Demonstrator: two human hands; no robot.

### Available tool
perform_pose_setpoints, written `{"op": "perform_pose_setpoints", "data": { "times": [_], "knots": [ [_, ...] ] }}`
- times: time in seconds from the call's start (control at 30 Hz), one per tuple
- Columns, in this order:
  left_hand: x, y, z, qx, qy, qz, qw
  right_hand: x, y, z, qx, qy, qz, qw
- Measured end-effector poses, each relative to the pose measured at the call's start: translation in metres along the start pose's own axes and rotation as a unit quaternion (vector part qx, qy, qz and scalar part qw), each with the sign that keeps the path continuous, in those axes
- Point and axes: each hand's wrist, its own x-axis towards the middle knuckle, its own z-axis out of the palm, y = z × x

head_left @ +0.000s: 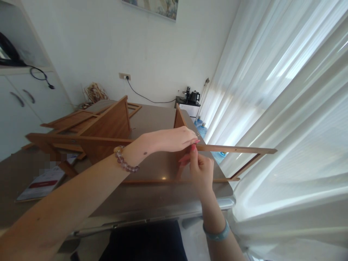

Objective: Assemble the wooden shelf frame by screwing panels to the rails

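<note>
A wooden frame (233,148) stands on its side on the table, with long rails and upright panels between them. My left hand (174,139) bends over the upper rail where a wooden panel (179,117) meets it. Its fingers are closed, and their tips meet those of my right hand (201,168). The right hand is pinched just in front of the rail, thumb up. Whatever lies between the fingertips is hidden or too small to name. A second, larger panel (108,123) joins the frame to the left.
More wooden frame pieces (73,119) lie at the table's back left. A printed booklet (43,183) rests at the left on the brown table (154,116). Beyond stand a black kettle (194,96) and dried stalks (95,93). White curtains (272,101) hang close to the frame's right end.
</note>
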Motion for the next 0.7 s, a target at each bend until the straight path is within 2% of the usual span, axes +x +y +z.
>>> {"op": "perform_pose_setpoints", "data": {
  "times": [0.07, 0.13, 0.2, 0.27, 0.37, 0.47, 0.57, 0.7],
  "knots": [
    [-0.001, 0.001, 0.0, -0.007, 0.0, -0.003, 1.0, -0.001, -0.009, 0.008, 0.144, -0.038, 0.078, 0.986],
    [-0.001, 0.002, -0.001, -0.012, -0.003, 0.003, 1.0, 0.0, -0.014, 0.011, 0.234, -0.056, 0.122, 0.963],
    [-0.001, 0.004, -0.001, -0.018, -0.008, 0.008, 1.0, 0.002, -0.015, 0.01, 0.258, -0.066, 0.135, 0.954],
    [-0.001, 0.004, -0.002, -0.019, -0.006, 0.004, 1.0, 0.005, -0.011, 0.006, 0.221, -0.07, 0.121, 0.965],
    [0.0, 0.003, -0.001, -0.009, 0.003, -0.001, 1.0, 0.006, -0.002, -0.004, 0.103, -0.048, 0.064, 0.991],
    [0.001, 0.002, 0.0, 0.004, 0.005, 0.01, 1.0, 0.004, 0.005, -0.01, -0.026, 0.045, -0.008, 0.999],
    [0.001, 0.001, 0.0, 0.009, 0.007, 0.015, 1.0, 0.002, 0.013, -0.007, -0.122, 0.157, -0.118, 0.973],
    [0.002, 0.001, 0.0, 0.013, 0.009, 0.021, 1.0, 0.004, 0.023, 0.002, -0.129, 0.203, -0.251, 0.938]
  ]
}}
